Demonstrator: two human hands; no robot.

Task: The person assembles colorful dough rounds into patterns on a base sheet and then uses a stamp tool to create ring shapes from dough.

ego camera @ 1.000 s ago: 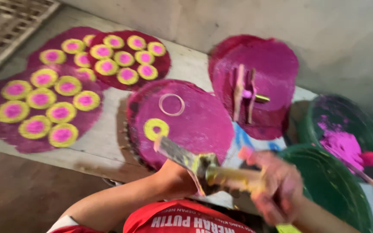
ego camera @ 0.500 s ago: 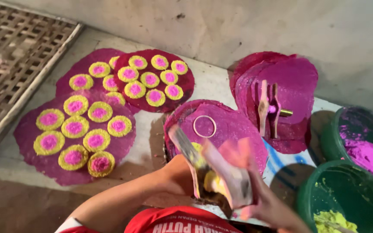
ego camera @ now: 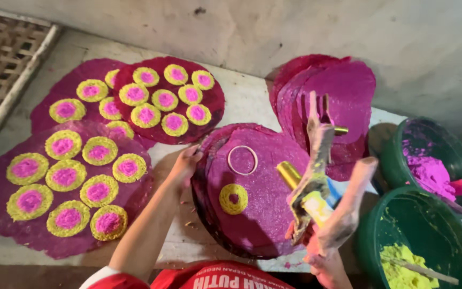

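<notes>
Left hand [ego camera: 185, 165] grips the nine o'clock rim of the magenta disc [ego camera: 266, 192], lying flat on the surface. On it sit a yellow ring [ego camera: 233, 199] with a pink centre and, toward twelve o'clock of that, a thin bare hoop [ego camera: 242, 160]. Right hand [ego camera: 327, 243] clutches a paint-smeared tool [ego camera: 312, 176], tilted upright over the disc's three o'clock edge.

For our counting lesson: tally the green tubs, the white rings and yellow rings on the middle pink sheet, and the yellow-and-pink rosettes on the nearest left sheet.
Green tubs: 2
White ring on the middle pink sheet: 1
Yellow ring: 1
Yellow-and-pink rosettes on the nearest left sheet: 9
Total: 13
</notes>
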